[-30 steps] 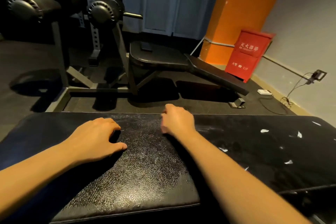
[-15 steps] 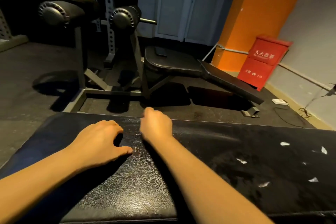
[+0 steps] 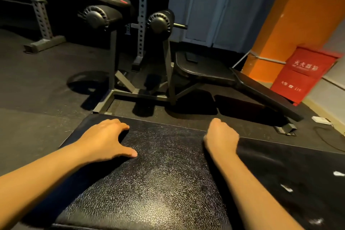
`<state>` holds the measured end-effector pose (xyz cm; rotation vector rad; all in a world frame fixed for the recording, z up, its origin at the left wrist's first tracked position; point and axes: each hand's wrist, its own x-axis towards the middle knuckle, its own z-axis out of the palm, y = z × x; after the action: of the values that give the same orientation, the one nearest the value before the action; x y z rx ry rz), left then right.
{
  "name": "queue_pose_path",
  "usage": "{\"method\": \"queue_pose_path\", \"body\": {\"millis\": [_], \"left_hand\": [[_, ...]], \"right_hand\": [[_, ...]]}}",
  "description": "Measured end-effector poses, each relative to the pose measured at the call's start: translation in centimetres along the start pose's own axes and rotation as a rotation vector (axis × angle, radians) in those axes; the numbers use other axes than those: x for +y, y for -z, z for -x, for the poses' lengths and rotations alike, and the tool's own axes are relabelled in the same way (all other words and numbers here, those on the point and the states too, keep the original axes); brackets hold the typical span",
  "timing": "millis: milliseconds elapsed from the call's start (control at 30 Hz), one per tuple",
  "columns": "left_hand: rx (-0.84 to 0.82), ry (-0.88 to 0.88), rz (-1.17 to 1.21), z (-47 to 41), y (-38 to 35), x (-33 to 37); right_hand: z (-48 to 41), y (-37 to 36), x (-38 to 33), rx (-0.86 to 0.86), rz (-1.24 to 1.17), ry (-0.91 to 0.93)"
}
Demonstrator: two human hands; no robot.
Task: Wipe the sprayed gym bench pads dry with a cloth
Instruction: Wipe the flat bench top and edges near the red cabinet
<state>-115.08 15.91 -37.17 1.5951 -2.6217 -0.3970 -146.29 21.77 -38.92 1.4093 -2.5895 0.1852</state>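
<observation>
The right grip (image 3: 221, 136), fingers curled under so I cannot tell if a cloth is inside, presses the bench pad (image 3: 164, 183) near its far edge, the left grip (image 3: 106, 140) resting loosely spread by the far left corner; wiping seems under way, the next stroke owed to the speckled middle.

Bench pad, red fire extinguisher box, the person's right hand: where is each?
bench pad (image 3: 158, 183), head view, textured top surface
red fire extinguisher box (image 3: 300, 74), head view, front panel
right hand (image 3: 222, 136), head view, back of hand
</observation>
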Motion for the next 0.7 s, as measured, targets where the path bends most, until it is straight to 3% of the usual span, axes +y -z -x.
{"method": "queue_pose_path", "body": {"millis": [167, 300, 367, 433, 500, 600, 700], "left_hand": [[0.018, 0.016, -0.055, 0.0, 0.7, 0.7], [0.017, 0.021, -0.027, 0.3, 1.1, 0.6], [0.004, 0.023, -0.010, 0.6, 1.3, 0.7], [-0.005, 0.011, -0.005, 0.7, 1.7, 1.0], [-0.008, 0.011, -0.013, 0.7, 1.9, 1.2], [-0.015, 0.024, -0.027, 0.5, 2.0, 1.4], [-0.016, 0.021, -0.025, 0.6, 1.8, 1.2]], "right_hand": [[2.5, 0.5, -11.8, -0.199, -0.309, 0.364], [0.5, 2.4, -11.3, -0.477, -0.779, 0.282], [-0.2, 2.8, -9.9, -0.478, -0.632, 0.315], [0.3, 2.7, -8.7, -0.254, -0.361, 0.288], [2.1, 3.1, -8.9, -0.077, -0.330, 0.283], [5.0, 3.2, -11.3, -0.128, -0.193, 0.386], [5.0, 1.7, -12.6, -0.103, -0.030, 0.377]]}}
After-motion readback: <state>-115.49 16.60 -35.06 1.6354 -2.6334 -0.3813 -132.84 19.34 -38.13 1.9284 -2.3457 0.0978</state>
